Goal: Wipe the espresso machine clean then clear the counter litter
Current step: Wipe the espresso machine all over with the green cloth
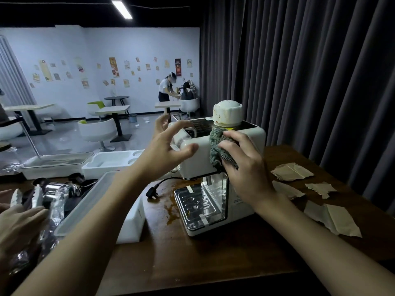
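A white espresso machine [198, 163] stands on the brown counter [213, 259], with a stained white cap [227, 114] on top and a steel drip tray [196, 208] below. My right hand [243, 165] presses a grey-green cloth [217, 144] against the machine's upper front. My left hand [166, 146] hovers at the machine's left side, fingers spread, thumb touching the housing. Torn paper litter [291, 171] lies to the right, with more scraps [333, 218] nearer me. A brown spill [171, 210] stains the counter left of the tray.
A black plug and cord [152, 193] lie left of the machine. White foam packing [133, 223] and a plastic bin [85, 201] sit further left. Another person's hand [19, 227] touches foil-wrapped items at the far left. Dark curtains hang behind; people stand far back.
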A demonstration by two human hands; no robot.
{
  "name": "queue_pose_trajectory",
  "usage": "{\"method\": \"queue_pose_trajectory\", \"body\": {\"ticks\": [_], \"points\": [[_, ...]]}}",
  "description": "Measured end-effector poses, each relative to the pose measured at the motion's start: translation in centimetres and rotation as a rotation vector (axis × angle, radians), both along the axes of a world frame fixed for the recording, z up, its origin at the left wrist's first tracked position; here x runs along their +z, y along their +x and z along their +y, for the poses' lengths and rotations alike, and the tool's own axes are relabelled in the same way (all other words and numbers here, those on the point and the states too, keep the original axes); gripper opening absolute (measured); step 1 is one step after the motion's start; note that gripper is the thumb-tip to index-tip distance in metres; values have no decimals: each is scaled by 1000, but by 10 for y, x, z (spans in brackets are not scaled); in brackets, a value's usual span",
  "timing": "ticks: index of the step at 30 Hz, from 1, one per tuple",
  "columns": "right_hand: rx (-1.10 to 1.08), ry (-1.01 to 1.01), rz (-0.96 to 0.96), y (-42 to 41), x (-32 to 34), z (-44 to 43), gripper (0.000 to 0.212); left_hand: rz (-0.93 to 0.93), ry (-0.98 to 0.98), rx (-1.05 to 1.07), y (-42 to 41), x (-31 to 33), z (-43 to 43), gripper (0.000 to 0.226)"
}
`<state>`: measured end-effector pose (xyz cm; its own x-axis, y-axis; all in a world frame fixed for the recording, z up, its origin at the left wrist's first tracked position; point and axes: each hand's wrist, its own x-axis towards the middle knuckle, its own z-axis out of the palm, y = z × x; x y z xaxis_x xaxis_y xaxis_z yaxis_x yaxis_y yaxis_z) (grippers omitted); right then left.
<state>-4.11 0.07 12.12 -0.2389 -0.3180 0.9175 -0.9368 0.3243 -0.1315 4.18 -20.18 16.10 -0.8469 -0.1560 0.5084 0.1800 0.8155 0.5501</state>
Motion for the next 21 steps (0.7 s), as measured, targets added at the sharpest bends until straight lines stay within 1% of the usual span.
{"method": "queue_pose_trajectory", "body": {"ticks": [1, 2, 4, 6, 8, 9, 12, 15, 18, 21], "points": [[-4, -7, 7, 0, -2, 0, 29, 4, 13, 28, 1, -3, 2, 60], [-11, -6, 9, 0, -4, -1, 30, 9, 29, 36, 2, -7, 4, 60], [-41, 14, 14, 3, -8, -3, 42, 12, 49, 35, 3, -8, 7, 60], [-82, 29, 17, 6, -10, -8, 51, 14, 25, 47, 4, -7, 5, 67], [-108, 39, 16, 8, -12, -12, 55, 1, 13, 58, 6, -4, 3, 73], [-110, 40, 18, 9, -12, -13, 56, -5, 17, 58, 7, -2, 2, 72], [-59, 37, 31, 13, -10, -16, 50, -21, 14, 58, 9, 0, 0, 64], [-14, 37, 51, 16, -8, -19, 47, -25, -13, 70, 10, 0, -1, 64], [-8, 106, 126, 19, -17, -22, 49, -21, -16, 69, 11, 2, -1, 62], [41, 191, 215, 19, -28, -22, 39, -16, -4, 70, 12, 3, 1, 61]]}}
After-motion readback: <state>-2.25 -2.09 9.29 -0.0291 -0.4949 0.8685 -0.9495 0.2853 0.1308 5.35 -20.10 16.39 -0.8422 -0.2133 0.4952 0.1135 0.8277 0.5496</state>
